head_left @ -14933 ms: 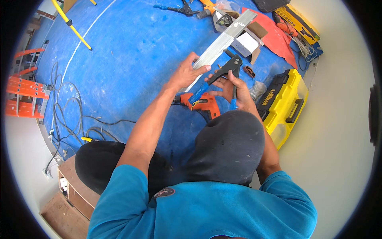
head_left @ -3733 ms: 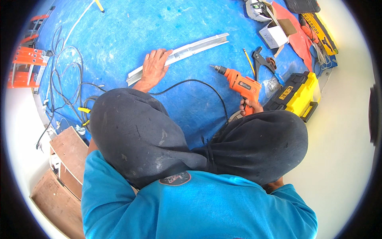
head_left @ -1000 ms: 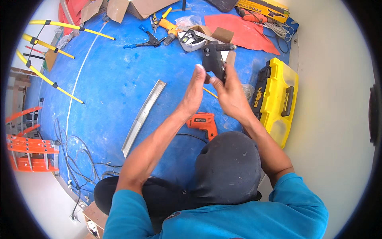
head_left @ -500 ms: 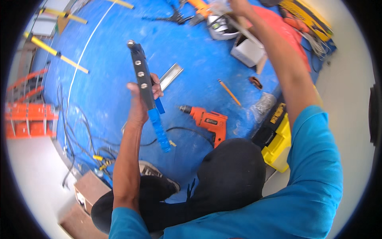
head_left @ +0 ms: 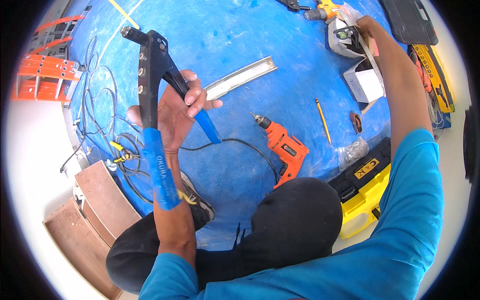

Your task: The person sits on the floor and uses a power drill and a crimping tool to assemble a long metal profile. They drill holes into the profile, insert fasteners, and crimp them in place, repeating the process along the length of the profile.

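My left hand [head_left: 177, 110] is raised at the left and grips a black hand riveter [head_left: 149, 85] with blue-sleeved handles. The handles are spread apart, and the fingers hook around the shorter one. The riveter's nose points up and to the left. At the upper right my right hand [head_left: 368, 26] reaches to a small white box [head_left: 364, 82] and a clear plastic bag [head_left: 350, 13]. The fingers of that hand are mostly hidden, so its hold does not show. Beside these lies a white case holding a level-like tool [head_left: 344, 35].
On the blue floor lie an orange corded drill [head_left: 286, 150], a pencil [head_left: 323, 121], a metal channel [head_left: 242, 77] and a yellow drill [head_left: 325, 11]. A yellow-and-black toolbox [head_left: 362, 175] sits by my right knee. Coiled cables [head_left: 112, 120], an orange ladder [head_left: 47, 75] and wooden boxes [head_left: 102, 195] are at left.
The view has shifted, moving floor objects within it. The riveter has come closer and turned, and its handles now show spread wide. My right hand stays by the boxes at the upper right.
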{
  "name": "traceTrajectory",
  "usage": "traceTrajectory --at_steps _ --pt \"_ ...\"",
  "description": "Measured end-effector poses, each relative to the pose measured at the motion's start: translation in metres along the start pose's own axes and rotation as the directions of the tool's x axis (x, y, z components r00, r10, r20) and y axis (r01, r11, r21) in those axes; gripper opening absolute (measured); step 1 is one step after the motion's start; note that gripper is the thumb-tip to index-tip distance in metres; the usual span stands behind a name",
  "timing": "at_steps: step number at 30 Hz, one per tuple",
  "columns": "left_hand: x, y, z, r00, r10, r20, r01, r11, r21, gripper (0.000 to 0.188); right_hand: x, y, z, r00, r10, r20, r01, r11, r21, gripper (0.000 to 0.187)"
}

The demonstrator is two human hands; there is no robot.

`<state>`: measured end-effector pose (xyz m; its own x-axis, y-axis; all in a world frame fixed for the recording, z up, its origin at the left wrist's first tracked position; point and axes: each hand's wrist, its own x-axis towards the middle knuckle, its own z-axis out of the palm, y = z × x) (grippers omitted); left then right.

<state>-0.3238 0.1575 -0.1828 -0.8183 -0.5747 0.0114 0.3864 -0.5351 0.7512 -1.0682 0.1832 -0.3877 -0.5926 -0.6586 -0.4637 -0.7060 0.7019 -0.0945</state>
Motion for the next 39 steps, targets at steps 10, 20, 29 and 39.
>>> traceTrajectory --at_steps 10,20,29,39 --pt "0.007 0.025 0.009 0.995 -0.024 -0.098 0.023 1.0 -0.011 0.139 -0.021 -0.017 0.006 0.985 -0.118 -0.125 0.129 0.988 0.086 0.029" --pt "-0.005 0.057 0.005 0.966 0.097 -0.239 -0.077 0.993 0.093 0.125 -0.035 -0.011 0.004 0.961 -0.245 -0.128 0.258 0.961 0.096 0.026" --pt "-0.012 0.063 -0.013 0.973 0.078 -0.216 -0.043 0.986 0.163 0.119 -0.018 0.003 -0.001 0.959 -0.262 -0.106 0.262 0.965 -0.012 0.025" --pt "0.029 -0.004 0.026 0.923 0.223 -0.314 0.109 0.632 0.767 0.089 -0.227 -0.081 -0.084 0.711 -0.385 -0.588 0.351 0.919 -0.177 0.018"
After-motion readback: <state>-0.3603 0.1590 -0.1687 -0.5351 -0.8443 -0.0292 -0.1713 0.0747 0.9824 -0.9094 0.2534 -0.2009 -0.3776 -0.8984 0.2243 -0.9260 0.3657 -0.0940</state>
